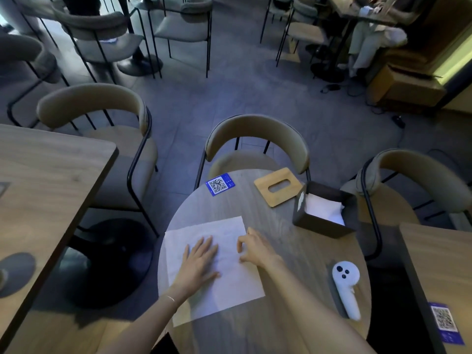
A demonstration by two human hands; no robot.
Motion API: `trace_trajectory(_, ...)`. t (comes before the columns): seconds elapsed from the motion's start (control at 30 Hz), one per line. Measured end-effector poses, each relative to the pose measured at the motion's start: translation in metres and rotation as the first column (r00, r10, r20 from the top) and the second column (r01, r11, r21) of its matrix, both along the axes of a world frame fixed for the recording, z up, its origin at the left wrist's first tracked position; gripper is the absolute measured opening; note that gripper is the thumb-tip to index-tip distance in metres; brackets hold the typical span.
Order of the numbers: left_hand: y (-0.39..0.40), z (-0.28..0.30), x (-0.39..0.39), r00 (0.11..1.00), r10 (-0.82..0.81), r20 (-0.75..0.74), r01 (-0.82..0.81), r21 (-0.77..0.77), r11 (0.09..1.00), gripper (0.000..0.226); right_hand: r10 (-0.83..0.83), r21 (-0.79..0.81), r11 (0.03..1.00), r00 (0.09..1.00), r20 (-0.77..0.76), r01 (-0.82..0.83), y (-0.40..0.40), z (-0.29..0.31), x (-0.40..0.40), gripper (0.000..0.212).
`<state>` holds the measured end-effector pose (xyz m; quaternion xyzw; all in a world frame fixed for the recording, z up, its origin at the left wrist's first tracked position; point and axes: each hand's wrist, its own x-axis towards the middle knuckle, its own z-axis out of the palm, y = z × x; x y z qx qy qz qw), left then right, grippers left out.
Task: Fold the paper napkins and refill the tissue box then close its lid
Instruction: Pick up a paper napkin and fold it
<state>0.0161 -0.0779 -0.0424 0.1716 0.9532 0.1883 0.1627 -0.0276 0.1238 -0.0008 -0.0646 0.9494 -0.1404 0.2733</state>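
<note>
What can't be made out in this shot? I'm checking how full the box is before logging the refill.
All from the head view:
- Tissue box: its near wall hides how deep the white napkins go.
- Unfolded napkin: the left hand covers its middle, so creases there are hidden.
- Right hand: whether its fingertips pinch the napkin's edge or only touch it is unclear.
- QR card: text too small.

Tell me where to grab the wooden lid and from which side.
Take the lid by its long edge nearest the hands, thumb on top and fingers slid under. It lies flat on the table beside the open box, so there is nothing to pinch from above except the slot in its middle. The right hand is nearer; come from the near side, left of the box wall.
</note>
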Motion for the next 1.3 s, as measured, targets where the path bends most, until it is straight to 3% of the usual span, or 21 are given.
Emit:
trace_trajectory(0.07, 0.003, 0.000, -0.003, 0.999, -0.009, -0.030, 0.008, -0.039, 0.999, 0.066, 0.010, 0.013, 1.000, 1.000, 0.003, -0.010, -0.002, 0.000, -0.001, 0.019)
trace_trajectory(0.13, 0.008, 0.002, -0.009, 0.996, 0.054, -0.071, -0.048, 0.081, 0.996, 0.056, -0.008, 0.005, 1.000, 1.000, 0.011, 0.008, -0.001, 0.005, -0.004, 0.017)
trace_trajectory(0.2, 0.015, 0.015, -0.012, 0.972, 0.224, -0.077, -0.198, 0.255, 0.946, 0.052, -0.068, -0.023, 0.997, 0.998, 0.017, 0.069, 0.003, 0.015, -0.010, 0.018)
trace_trajectory(0.27, 0.024, 0.033, -0.013, 0.941, 0.335, 0.043, -0.325, 0.378, 0.867, 0.051, -0.143, -0.069, 0.987, 0.989, 0.033, 0.145, 0.010, 0.029, -0.019, 0.017)
trace_trajectory(0.33, 0.040, 0.054, -0.013, 0.910, 0.335, 0.243, -0.411, 0.443, 0.797, 0.059, -0.198, -0.119, 0.972, 0.979, 0.052, 0.203, 0.017, 0.048, -0.027, 0.011)
trace_trajectory(0.37, 0.051, 0.061, -0.015, 0.859, 0.316, 0.403, -0.488, 0.455, 0.745, 0.065, -0.214, -0.139, 0.966, 0.975, 0.057, 0.220, 0.022, 0.059, -0.031, 0.009)
trace_trajectory(0.4, 0.062, 0.067, -0.020, 0.749, 0.285, 0.599, -0.605, 0.441, 0.663, 0.072, -0.222, -0.154, 0.961, 0.973, 0.062, 0.229, 0.027, 0.071, -0.035, 0.008)
trace_trajectory(0.47, 0.082, 0.076, -0.032, 0.403, 0.092, 0.911, -0.834, 0.324, 0.446, 0.078, -0.211, -0.164, 0.962, 0.975, 0.066, 0.219, 0.038, 0.095, -0.041, 0.007)
trace_trajectory(0.5, 0.090, 0.079, -0.039, 0.268, -0.011, 0.963, -0.902, 0.255, 0.347, 0.078, -0.198, -0.162, 0.965, 0.978, 0.068, 0.207, 0.044, 0.105, -0.042, 0.005)
trace_trajectory(0.57, 0.106, 0.085, -0.052, 0.154, -0.097, 0.983, -0.969, 0.169, 0.178, 0.078, -0.169, -0.149, 0.973, 0.983, 0.071, 0.178, 0.057, 0.124, -0.044, 0.006)
trace_trajectory(0.67, 0.125, 0.094, -0.074, 0.126, -0.143, 0.982, -0.992, 0.126, -0.007, 0.061, -0.108, -0.112, 0.986, 0.985, 0.134, 0.123, 0.073, 0.144, -0.040, 0.009)
trace_trajectory(0.73, 0.135, 0.101, -0.088, 0.163, -0.109, 0.981, -0.986, 0.166, 0.013, 0.047, -0.087, -0.123, 0.986, 0.980, 0.179, 0.110, 0.081, 0.149, -0.034, 0.008)
trace_trajectory(0.83, 0.148, 0.116, -0.101, 0.309, -0.057, 0.949, -0.939, 0.314, 0.140, 0.022, -0.124, -0.229, 0.955, 0.956, 0.265, 0.188, 0.090, 0.151, -0.025, 0.018)
trace_trajectory(0.87, 0.151, 0.122, -0.105, 0.367, -0.058, 0.929, -0.910, 0.371, 0.186, 0.022, -0.184, -0.275, 0.926, 0.946, 0.267, 0.258, 0.094, 0.149, -0.022, 0.017)
trace_trajectory(0.93, 0.153, 0.134, -0.113, 0.487, -0.128, 0.864, -0.832, 0.504, 0.234, 0.030, -0.415, -0.369, 0.828, 0.904, 0.103, 0.422, 0.103, 0.146, -0.021, 0.022)
trace_trajectory(1.0, 0.153, 0.143, -0.121, 0.578, -0.236, 0.781, -0.731, 0.624, 0.275, 0.038, -0.671, -0.495, 0.678, 0.733, -0.116, 0.543, 0.112, 0.147, -0.023, 0.024)
trace_trajectory(1.07, 0.153, 0.152, -0.128, 0.654, -0.261, 0.710, -0.606, 0.698, 0.382, 0.036, -0.790, -0.617, 0.556, 0.584, -0.185, 0.556, 0.120, 0.152, -0.031, 0.041)
trace_trajectory(1.17, 0.155, 0.160, -0.135, 0.747, -0.184, 0.639, -0.441, 0.682, 0.583, 0.049, -0.786, -0.618, 0.552, 0.596, -0.162, 0.560, 0.123, 0.173, -0.043, 0.074)
trace_trajectory(1.23, 0.158, 0.162, -0.140, 0.782, -0.175, 0.599, -0.341, 0.645, 0.684, 0.050, -0.769, -0.623, 0.531, 0.636, -0.069, 0.575, 0.124, 0.186, -0.052, 0.076)
trace_trajectory(1.3, 0.161, 0.170, -0.139, 0.795, -0.219, 0.566, -0.253, 0.636, 0.729, 0.041, -0.725, -0.614, 0.500, 0.683, 0.089, 0.610, 0.126, 0.193, -0.059, 0.077)
